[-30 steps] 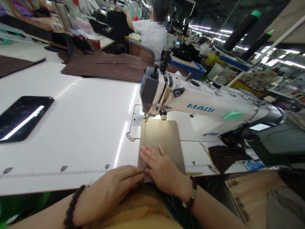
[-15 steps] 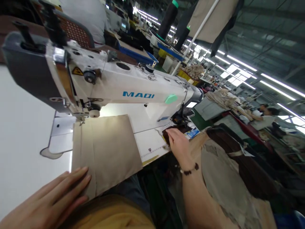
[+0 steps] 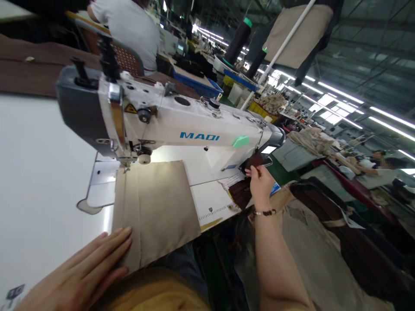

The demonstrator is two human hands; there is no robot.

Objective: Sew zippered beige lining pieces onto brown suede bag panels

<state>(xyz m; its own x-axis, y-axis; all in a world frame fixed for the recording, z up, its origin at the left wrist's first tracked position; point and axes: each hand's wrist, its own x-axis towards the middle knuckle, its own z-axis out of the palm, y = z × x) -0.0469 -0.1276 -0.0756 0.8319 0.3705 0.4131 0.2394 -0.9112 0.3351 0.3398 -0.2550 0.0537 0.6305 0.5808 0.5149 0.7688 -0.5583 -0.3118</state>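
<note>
A beige fabric panel [image 3: 165, 207] lies under the needle area of the white sewing machine [image 3: 197, 125], its lower edge hanging over the table front. My left hand [image 3: 87, 268] rests flat on the panel's lower left corner, fingers stretched out. Beside the machine's right base, my right hand [image 3: 259, 179] is raised with thumb and fingers pinched on a dark brown fabric piece [image 3: 240, 194]. Part of that brown piece shows behind the fingers, near the machine's lit display.
Beige and dark garments [image 3: 311, 242] are heaped at the right. Behind the machine are thread cones [image 3: 238, 41], a blue tray [image 3: 197, 82] and a person in a white shirt [image 3: 129, 32]. Brown cloth [image 3: 29, 65] lies at the back left.
My right hand has risen away from the table and lifted part of the brown fabric. My left hand stays on the beige panel. The whole view has shifted, with the machine now farther right.
</note>
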